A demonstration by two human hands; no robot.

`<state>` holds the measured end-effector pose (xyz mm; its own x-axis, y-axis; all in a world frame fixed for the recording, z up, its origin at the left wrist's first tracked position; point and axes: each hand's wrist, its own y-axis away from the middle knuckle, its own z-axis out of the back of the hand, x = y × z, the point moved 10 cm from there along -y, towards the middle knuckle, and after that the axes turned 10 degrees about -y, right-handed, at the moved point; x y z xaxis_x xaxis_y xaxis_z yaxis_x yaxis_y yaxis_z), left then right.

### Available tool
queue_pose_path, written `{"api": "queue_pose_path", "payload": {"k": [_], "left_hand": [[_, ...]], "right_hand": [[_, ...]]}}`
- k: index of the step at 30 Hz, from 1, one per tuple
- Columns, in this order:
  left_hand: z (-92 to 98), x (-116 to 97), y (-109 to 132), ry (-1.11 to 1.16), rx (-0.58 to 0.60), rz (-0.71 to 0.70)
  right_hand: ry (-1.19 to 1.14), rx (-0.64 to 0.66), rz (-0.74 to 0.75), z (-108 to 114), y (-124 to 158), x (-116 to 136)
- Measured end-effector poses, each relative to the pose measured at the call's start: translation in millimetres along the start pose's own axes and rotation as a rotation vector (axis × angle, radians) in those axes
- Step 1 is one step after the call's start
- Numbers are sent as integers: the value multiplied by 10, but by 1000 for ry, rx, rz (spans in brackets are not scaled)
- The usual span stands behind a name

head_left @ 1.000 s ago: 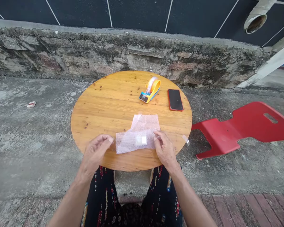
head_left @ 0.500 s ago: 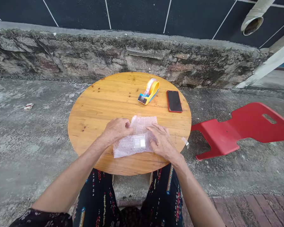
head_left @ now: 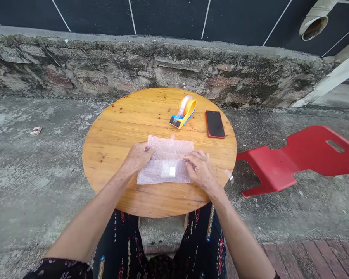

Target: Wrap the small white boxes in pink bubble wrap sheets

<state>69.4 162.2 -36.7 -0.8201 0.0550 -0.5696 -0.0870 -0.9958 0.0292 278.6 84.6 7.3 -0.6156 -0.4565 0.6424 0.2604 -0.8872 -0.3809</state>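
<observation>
A folded sheet of clear bubble wrap (head_left: 166, 155) lies near the front of a round wooden table (head_left: 119, 131), with a small white square showing through it. My left hand (head_left: 137, 159) pinches the wrap's upper left corner, fingers curled on it. My right hand (head_left: 200, 168) presses on the wrap's right edge with bent fingers. A short strip of clear tape (head_left: 229, 176) hangs from the table's right rim, beside my right wrist.
A yellow and blue tape dispenser (head_left: 184, 112) and a red-cased phone (head_left: 215, 124) lie at the table's far right. A red plastic chair (head_left: 296, 155) lies tipped on the concrete to the right. A stone wall (head_left: 168, 69) runs behind the table.
My left hand came in from the table's front edge to the wrap's upper left corner. The folded flap has been spread out flat to the left. My right hand stayed at the right edge.
</observation>
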Motion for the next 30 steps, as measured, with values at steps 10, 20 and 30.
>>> {"api": "queue_pose_path", "payload": {"k": [10,20,30], "left_hand": [[249,310,480,399,-115,174],[136,495,1019,435,-90,156],[8,312,966,150,23,81]], "right_hand": [[-35,-6,103,143,215,323],[81,285,80,2,864,703],[106,161,8,121,447,653]]}}
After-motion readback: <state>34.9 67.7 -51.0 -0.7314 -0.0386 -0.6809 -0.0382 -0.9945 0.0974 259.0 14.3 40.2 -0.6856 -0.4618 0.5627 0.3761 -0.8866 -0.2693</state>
